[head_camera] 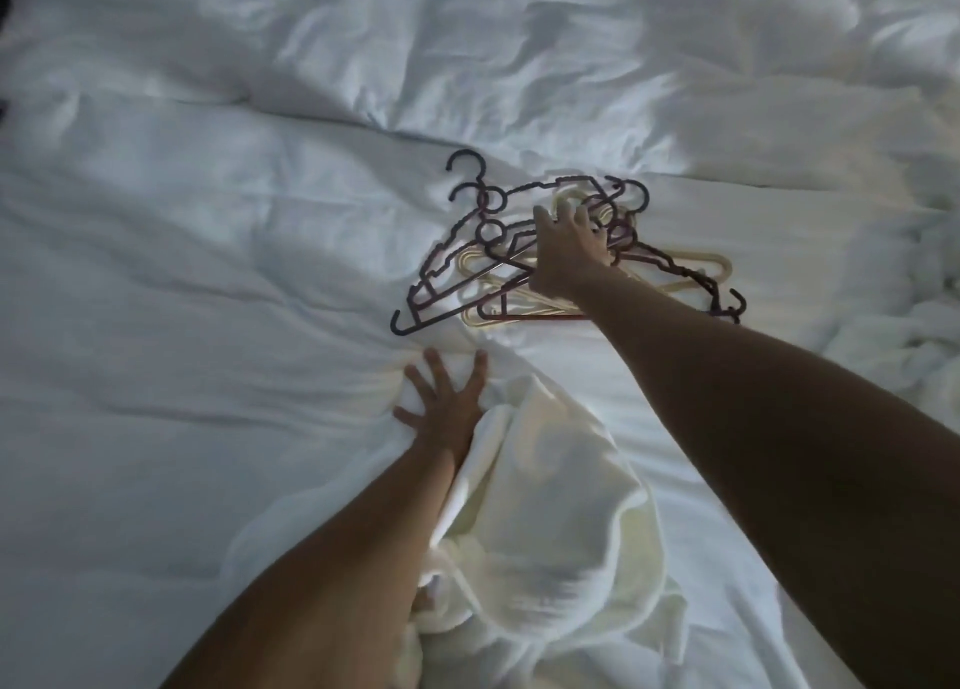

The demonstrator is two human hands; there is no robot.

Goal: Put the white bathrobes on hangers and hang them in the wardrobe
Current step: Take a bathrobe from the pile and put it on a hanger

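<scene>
Now the right hand [569,251], fingers curling, reaches into the tangled plastic hangers [524,257]; nearer than that pile, the left hand [444,410], fingers spread, pins the white bathrobe [550,522] flat on the bed [182,272].

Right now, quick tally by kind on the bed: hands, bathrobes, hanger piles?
Hands: 2, left hand and right hand
Bathrobes: 1 plainly seen, the bathrobe
Hanger piles: 1, the hangers too tangled to count singly
Total: 4

Head view — downward (close), over bed [208,272]
</scene>
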